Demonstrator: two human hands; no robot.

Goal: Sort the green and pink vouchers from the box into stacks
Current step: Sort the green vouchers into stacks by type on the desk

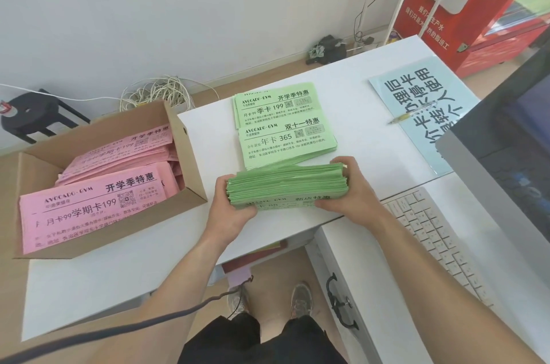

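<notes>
A white bench (342,90) fills the middle of the frame. At left, a brown cardboard box (190,185) sits on it, holding pink vouchers (89,209) in loose piles. At lower right lies a white keyboard (431,232), beside a monitor (506,155) at the right edge. Above centre, two stacks of green vouchers (285,125) lie flat on the bench, one overlapping the other. Just below them, at centre, both hands clamp a thick green bundle (285,185) by its ends: the left hand (232,209) on the left end, the right hand (354,188) on the right. A pen (412,117) rests on a pale blue sign (422,101) at upper right.
</notes>
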